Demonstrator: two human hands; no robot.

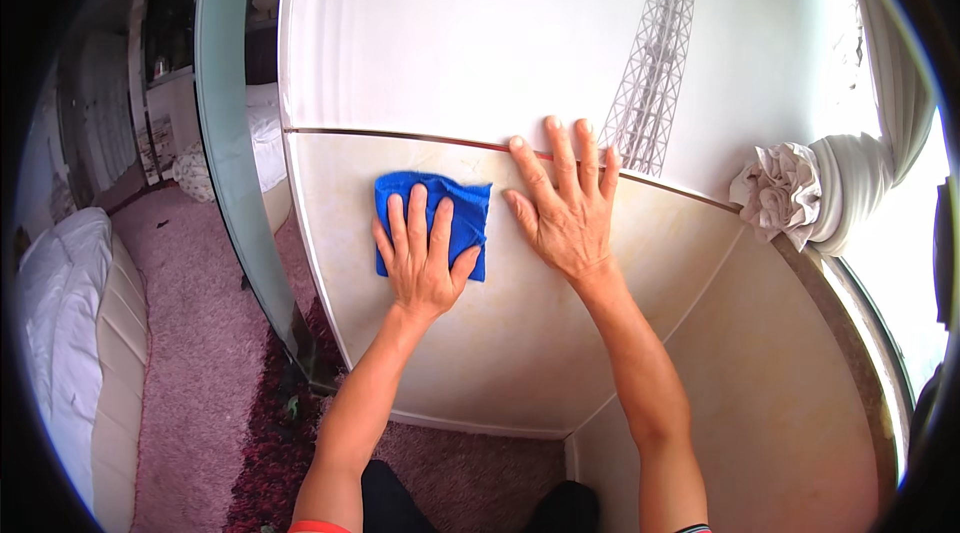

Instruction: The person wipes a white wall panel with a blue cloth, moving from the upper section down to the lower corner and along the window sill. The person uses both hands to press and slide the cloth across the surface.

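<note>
My left hand [421,263] lies flat on a blue cloth [469,207], holding it against the cream lower wall panel [495,353]. The fingers are spread, and cloth shows around and between them. To the right, my right hand [568,222] rests with fingers apart and nothing in it. Its palm is over the lower panel, while its fingertips reach across the thin trim strip [420,135] onto the white upper wall [450,38]. A printed lattice tower [654,83] rises on that wall just beyond the right fingers.
A tied-back curtain [847,188] with a fabric rosette [780,192] hangs right, by a bright window and its sill [832,315]. On the left stand a glass door edge [225,120] and a bed [112,353]. Pink carpet [195,308] covers the floor.
</note>
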